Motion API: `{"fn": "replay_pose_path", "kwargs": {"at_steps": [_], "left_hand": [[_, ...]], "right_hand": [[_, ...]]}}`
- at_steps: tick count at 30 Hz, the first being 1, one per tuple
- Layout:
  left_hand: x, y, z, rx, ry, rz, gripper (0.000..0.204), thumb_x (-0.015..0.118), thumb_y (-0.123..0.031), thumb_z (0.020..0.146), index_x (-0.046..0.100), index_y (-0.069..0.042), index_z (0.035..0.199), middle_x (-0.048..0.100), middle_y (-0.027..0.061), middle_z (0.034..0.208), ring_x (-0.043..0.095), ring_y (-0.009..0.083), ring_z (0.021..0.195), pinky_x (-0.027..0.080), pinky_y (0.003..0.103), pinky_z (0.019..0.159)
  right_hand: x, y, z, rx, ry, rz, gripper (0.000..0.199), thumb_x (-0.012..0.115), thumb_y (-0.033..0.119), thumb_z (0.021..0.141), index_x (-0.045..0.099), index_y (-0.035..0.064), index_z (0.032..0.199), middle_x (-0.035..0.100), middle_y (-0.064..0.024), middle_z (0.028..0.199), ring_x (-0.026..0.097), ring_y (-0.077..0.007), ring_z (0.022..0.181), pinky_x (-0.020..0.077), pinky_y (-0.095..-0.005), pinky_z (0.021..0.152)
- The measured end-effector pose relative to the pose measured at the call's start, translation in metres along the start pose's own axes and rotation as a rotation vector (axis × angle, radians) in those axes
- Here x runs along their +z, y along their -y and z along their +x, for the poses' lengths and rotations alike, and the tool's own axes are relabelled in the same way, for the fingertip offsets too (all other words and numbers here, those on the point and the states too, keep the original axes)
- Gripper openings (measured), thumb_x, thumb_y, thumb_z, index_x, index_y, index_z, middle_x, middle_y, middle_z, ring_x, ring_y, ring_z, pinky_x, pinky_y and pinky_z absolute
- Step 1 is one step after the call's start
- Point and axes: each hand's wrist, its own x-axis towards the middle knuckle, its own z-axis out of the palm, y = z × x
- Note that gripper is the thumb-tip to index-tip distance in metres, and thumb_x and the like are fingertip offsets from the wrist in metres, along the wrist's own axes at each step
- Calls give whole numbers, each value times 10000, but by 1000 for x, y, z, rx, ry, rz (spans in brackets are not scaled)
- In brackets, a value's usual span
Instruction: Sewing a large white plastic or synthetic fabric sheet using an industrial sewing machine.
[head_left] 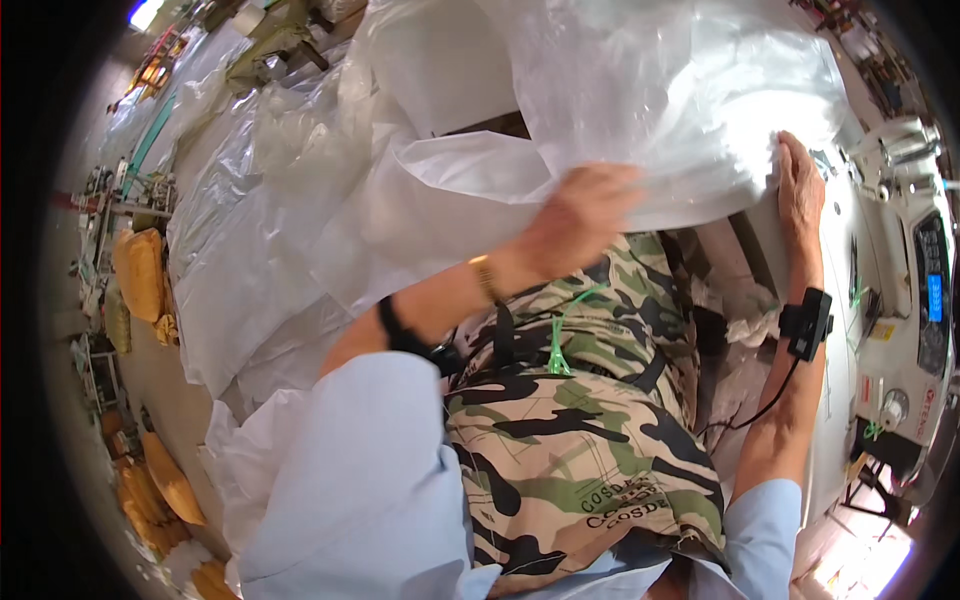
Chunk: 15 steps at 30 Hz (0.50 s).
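Note:
A large sheet of thin, whitish translucent plastic [620,90] spreads over the work surface and drapes down toward my lap. At its right edge, by the brightly lit spot next to the sewing machine [905,300], my right hand [800,190] is closed with the fingers bent over the plastic; its thumb is hidden. My left hand [590,215] is over the near edge of the sheet, above my lap. Motion smears its fingers, so I cannot see whether they grip the plastic.
More crumpled plastic [270,200] hangs at the left, down toward the floor. Yellow-orange bundles [140,275] lie on the floor further left. A camouflage apron [570,440] covers my lap, with green threads [558,350] on it. A dark cable [765,410] runs from my right wrist.

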Motion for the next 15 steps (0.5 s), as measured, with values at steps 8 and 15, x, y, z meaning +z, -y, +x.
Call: {"fn": "replay_pose_path", "kwargs": {"at_steps": [8,15], "left_hand": [[-16,72,-130,-395,101,481,369,709,-185,817,644,-76,1163,572,95,1284,529,279,1185,325,495,1104],[-26,97,-108,-447,-155,144,28,638,-64,861,656,-54,879,674,72,890,633,264,883,356,455,1086]], "right_hand": [[12,-5,4,-7,5,-101,368,485,367,1008,650,127,1234,694,-164,994,677,-292,919,512,-396,821],[11,16,3,239,52,35,431,514,432,997,652,102,1238,716,-129,1051,686,-246,960,509,-343,870]]}}
